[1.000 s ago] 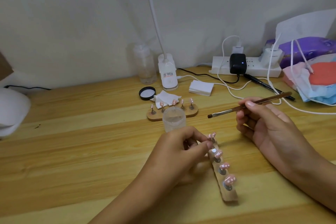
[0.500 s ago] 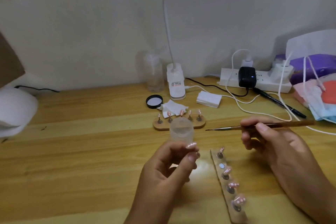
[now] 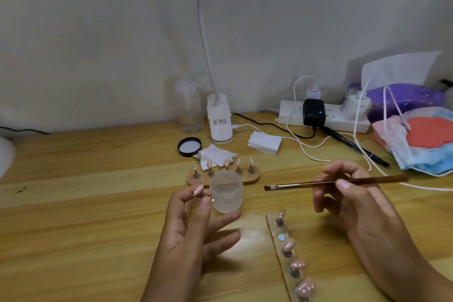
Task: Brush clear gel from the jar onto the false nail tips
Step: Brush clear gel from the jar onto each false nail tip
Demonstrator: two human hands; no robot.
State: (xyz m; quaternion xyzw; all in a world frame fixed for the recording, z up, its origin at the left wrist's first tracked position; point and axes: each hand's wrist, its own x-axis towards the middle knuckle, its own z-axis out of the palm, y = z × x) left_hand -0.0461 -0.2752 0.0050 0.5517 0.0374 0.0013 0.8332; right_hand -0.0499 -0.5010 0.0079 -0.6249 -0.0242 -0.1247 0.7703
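The left hand (image 3: 193, 223) pinched a false nail tip (image 3: 198, 189) and the right hand (image 3: 355, 206) gripped the brush (image 3: 318, 183), so a shallow, sparing dip in the jar (image 3: 226, 193) seemed wisest.

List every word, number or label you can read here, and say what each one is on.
Sticker on the white lamp base: red and dark print, too blurred to read.
Marks by the sockets of the power strip: too small to read.
No other text shows, so nothing here can be quoted.
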